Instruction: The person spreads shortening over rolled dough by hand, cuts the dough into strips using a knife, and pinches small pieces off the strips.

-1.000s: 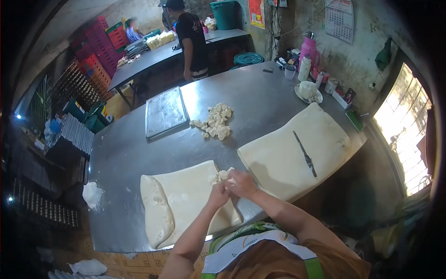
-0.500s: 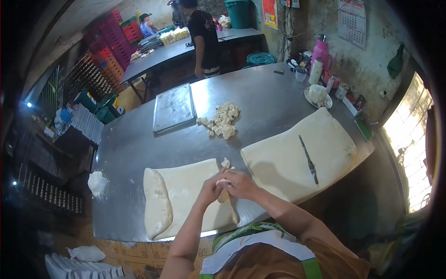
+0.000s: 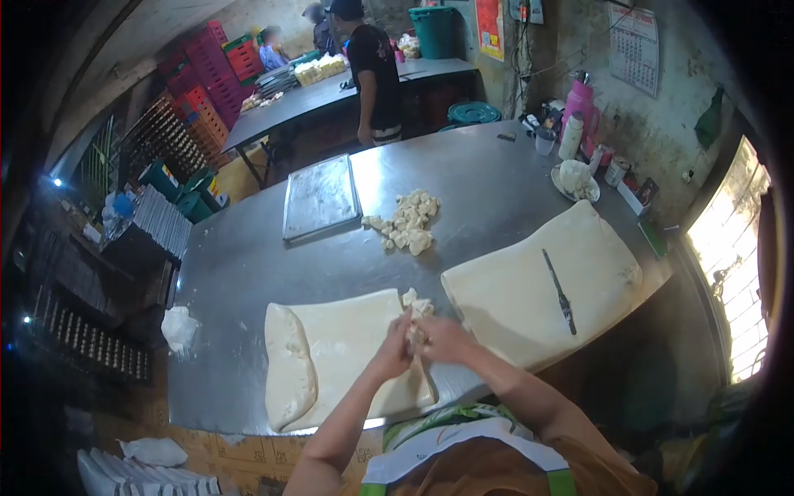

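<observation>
At the right edge of a flat dough slab (image 3: pixel 351 343) with a folded left end, my left hand (image 3: pixel 395 351) is closed on the slab's dough. My right hand (image 3: pixel 447 341) meets it from the right, its fingers curled and slightly blurred, with dough between the two hands. Just beyond my fingertips lie a few small torn dough lumps (image 3: pixel 419 305). A second, larger dough slab (image 3: pixel 529 289) rests to the right, and a long dark knife (image 3: pixel 559 291) lies across it.
On the metal table (image 3: pixel 231 273) are a pile of dough pieces (image 3: pixel 407 221), a metal tray (image 3: pixel 321 198), a white lump (image 3: pixel 179 329) and a plate of white dough (image 3: pixel 576 178). A pink thermos (image 3: pixel 579 103) stands back right. A co-worker (image 3: pixel 375 74) stands beyond the table.
My hands have shifted slightly and the right one has turned. More torn dough lumps show beyond my fingers. The whole view has moved a little.
</observation>
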Tool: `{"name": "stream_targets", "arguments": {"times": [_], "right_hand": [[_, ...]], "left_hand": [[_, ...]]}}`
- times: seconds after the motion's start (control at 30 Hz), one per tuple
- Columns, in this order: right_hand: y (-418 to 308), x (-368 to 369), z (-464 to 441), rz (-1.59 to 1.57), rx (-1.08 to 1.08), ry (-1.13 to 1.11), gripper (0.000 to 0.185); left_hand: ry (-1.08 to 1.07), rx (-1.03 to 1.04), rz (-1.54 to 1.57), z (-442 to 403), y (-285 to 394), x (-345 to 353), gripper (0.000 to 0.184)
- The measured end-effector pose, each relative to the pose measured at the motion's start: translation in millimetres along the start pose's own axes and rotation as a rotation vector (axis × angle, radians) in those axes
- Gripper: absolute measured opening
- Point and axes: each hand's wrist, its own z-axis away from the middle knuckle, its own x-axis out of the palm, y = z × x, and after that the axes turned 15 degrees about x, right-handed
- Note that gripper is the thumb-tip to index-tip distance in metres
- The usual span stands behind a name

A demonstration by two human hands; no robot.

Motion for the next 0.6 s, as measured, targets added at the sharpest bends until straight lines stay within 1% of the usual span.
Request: {"name": "stream_targets", "arguments": {"times": [0.03, 0.07, 0.13, 0.17, 0.2, 0.27, 0.3, 0.33, 0.37, 0.4, 0.43, 0.47, 0.5, 0.53, 0.57, 0.6], "right_hand": [[-4, -1, -7, 0.006, 0.006, 0.009, 0.033], [-7, 2, -8, -0.037, -0.097, 0.067, 0.032], [-12, 8, -8, -0.12, -0.317, 0.179, 0.029], [-12, 12, -5, -0.122, -0.311, 0.177, 0.029], [-11, 15, -5, -0.093, -0.202, 0.221, 0.03], [-6, 17, -7, -0.03, 0.013, 0.31, 0.03], [-2, 15, -9, -0.028, 0.016, 0.307, 0.03], [4, 9, -11, 0.128, 0.219, 0.142, 0.032], [12, 2, -16, 0.287, 0.414, -0.015, 0.034], [27, 0, -16, 0.291, 0.415, -0.008, 0.034], [46, 9, -7, 0.323, 0.349, 0.107, 0.034], [63, 20, 1, 0.355, 0.276, 0.218, 0.034], [72, 19, -2, 0.396, 0.186, 0.333, 0.035], [55, 13, -2, 0.395, 0.18, 0.328, 0.035], [34, 13, 3, 0.241, 0.092, 0.246, 0.036], [15, 7, 1, 0.095, -0.003, 0.174, 0.038]], "left_hand": [[0.112, 0.145, -0.039, -3, -4, 3, 0.044], [0.104, 0.132, -0.028, 0, -8, 1, 0.044], [-0.036, -0.025, 0.139, -7, -20, -15, 0.045], [-0.107, -0.097, 0.22, -11, -19, -21, 0.045], [-0.11, -0.095, 0.224, -14, -15, -20, 0.045], [-0.387, -0.304, 0.004, -21, 3, -12, 0.047], [-0.525, -0.413, -0.108, -21, 12, -11, 0.048], [-0.525, -0.418, -0.105, -14, 19, -12, 0.048], [-0.513, -0.216, -0.083, -9, 24, -13, 0.046], [-0.499, -0.015, -0.06, -3, 28, -12, 0.044], [-0.492, 0.173, -0.033, 5, 32, -14, 0.042], [-0.497, 0.166, -0.032, 9, 25, -14, 0.042], [-0.305, 0.058, 0.056, 7, 6, -10, 0.041], [-0.118, -0.054, 0.146, 5, -7, -6, 0.039], [0.061, -0.169, 0.237, 10, -17, -3, 0.038], [0.06, -0.162, 0.237, 1, -12, -1, 0.038]]}}
